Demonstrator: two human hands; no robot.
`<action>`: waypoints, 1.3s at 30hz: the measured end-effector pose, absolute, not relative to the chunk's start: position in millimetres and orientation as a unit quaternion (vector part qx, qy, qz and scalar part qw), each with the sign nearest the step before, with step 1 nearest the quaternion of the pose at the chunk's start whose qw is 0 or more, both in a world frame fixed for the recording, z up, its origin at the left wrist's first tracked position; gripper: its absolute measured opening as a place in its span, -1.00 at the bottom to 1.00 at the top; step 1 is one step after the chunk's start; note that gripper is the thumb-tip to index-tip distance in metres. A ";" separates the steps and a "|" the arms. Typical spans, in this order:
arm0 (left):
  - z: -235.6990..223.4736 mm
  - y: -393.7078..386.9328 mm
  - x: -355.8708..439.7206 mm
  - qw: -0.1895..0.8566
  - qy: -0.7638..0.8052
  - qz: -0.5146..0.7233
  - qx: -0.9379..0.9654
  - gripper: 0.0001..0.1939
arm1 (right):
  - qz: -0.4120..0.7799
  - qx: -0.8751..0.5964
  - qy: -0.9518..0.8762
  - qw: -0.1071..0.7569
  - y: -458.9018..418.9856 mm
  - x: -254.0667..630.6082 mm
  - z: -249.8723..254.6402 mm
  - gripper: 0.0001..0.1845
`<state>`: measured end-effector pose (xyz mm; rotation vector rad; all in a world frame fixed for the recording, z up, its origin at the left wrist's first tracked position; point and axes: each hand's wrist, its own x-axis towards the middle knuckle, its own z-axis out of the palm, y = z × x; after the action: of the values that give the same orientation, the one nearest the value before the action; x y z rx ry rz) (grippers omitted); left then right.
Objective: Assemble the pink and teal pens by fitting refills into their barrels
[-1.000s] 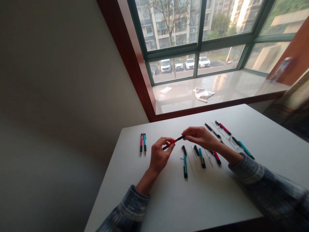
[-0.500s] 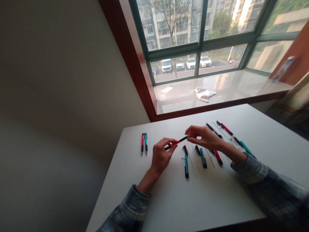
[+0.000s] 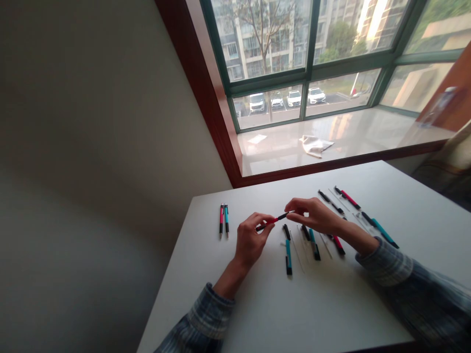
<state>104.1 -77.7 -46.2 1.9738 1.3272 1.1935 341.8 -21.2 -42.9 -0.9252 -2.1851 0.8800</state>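
Note:
My left hand (image 3: 253,236) pinches a red and black pen (image 3: 273,221) between thumb and fingers, the pen slanting up to the right. My right hand (image 3: 312,214) has its thumb and fingertips closed at the pen's upper black end, where a thin light tip shows. Just below the hands lie teal and black pen parts (image 3: 289,256) and thin refills (image 3: 297,251). Another teal and black barrel (image 3: 314,244) rests beside them. Under my right forearm a red and black barrel (image 3: 338,245) is partly covered.
Two assembled pens, one red (image 3: 221,220) and one teal (image 3: 226,220), lie at the white table's (image 3: 257,304) left. More parts are at the right, among them a red barrel (image 3: 350,198) and a teal barrel (image 3: 384,233). A crumpled cloth (image 3: 316,145) sits on the windowsill.
The view has shifted slightly, so everything appears a little lower and farther right. My right fingertips have moved slightly at the pen's end; my left hand keeps its hold.

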 end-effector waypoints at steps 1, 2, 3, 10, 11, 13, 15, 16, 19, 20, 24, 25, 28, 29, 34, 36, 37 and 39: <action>-46.2 -77.9 104.2 0.239 0.484 0.435 0.720 -0.87 | 0.336 -0.343 -0.821 0.308 -21.8 341.3 -42.8 -0.65; -46.1 -78.0 104.4 0.239 0.484 0.435 0.720 -0.88 | 0.338 -0.339 -0.821 0.312 -22.4 340.8 -42.6 -0.65; -46.0 -78.1 104.5 0.239 0.484 0.435 0.720 -0.88 | 0.334 -0.340 -0.822 0.313 -23.0 340.4 -42.5 -0.65; -46.9 -77.4 103.8 0.241 0.478 0.435 0.724 -0.88 | 0.275 -0.333 -0.842 0.322 -21.9 338.8 -47.4 -0.67; -47.4 -77.1 103.6 0.240 0.477 0.437 0.724 -0.89 | 0.266 -0.335 -0.846 0.316 -21.8 338.5 -47.9 -0.66; -48.1 -76.6 103.1 0.235 0.477 0.440 0.723 -0.90 | 0.248 -0.345 -0.852 0.307 -22.6 337.4 -47.9 -0.63; -48.1 -76.5 103.0 0.231 0.480 0.442 0.722 -0.90 | 0.238 -0.343 -0.853 0.313 -24.4 335.9 -46.8 -0.65; -47.8 -76.7 103.1 0.231 0.481 0.442 0.720 -0.90 | 0.238 -0.338 -0.853 0.318 -25.5 335.0 -46.1 -0.66; -46.8 -78.0 103.9 0.240 0.476 0.438 0.724 -0.90 | 0.243 -0.332 -0.857 0.310 -28.2 332.7 -45.2 -0.62; -46.6 -78.5 104.2 0.243 0.473 0.436 0.726 -0.90 | 0.246 -0.334 -0.858 0.302 -28.5 332.3 -45.5 -0.56; -47.0 -79.4 104.1 0.244 0.476 0.434 0.725 -0.89 | 0.247 -0.351 -0.850 0.304 -27.9 332.9 -48.0 -0.67; -47.3 -79.3 103.8 0.242 0.479 0.434 0.724 -0.88 | 0.243 -0.350 -0.850 0.309 -27.6 333.2 -48.5 -0.70; -47.8 -78.7 103.3 0.233 0.486 0.426 0.726 -0.89 | 0.232 -0.338 -0.859 0.307 -28.0 333.2 -48.3 -0.72; -47.9 -78.6 103.3 0.229 0.486 0.422 0.730 -0.90 | 0.230 -0.338 -0.862 0.298 -28.5 333.0 -47.7 -0.68; -48.2 -78.7 103.6 0.222 0.479 0.409 0.744 -0.90 | 0.240 -0.345 -0.862 0.284 -30.6 334.5 -44.2 -0.64; -48.5 -78.4 103.3 0.223 0.478 0.414 0.742 -0.90 | 0.238 -0.330 -0.864 0.298 -30.1 335.9 -44.1 -0.70; -48.5 -78.3 103.1 0.222 0.478 0.415 0.742 -0.91 | 0.233 -0.324 -0.866 0.302 -29.7 336.3 -44.5 -0.70; -48.4 -78.3 103.0 0.218 0.476 0.411 0.746 -0.91 | 0.218 -0.322 -0.870 0.302 -29.6 335.9 -45.5 -0.69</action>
<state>103.0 -78.3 -48.4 2.0652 1.3185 1.1376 335.9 -29.6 -45.5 -0.8546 -2.3073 0.5786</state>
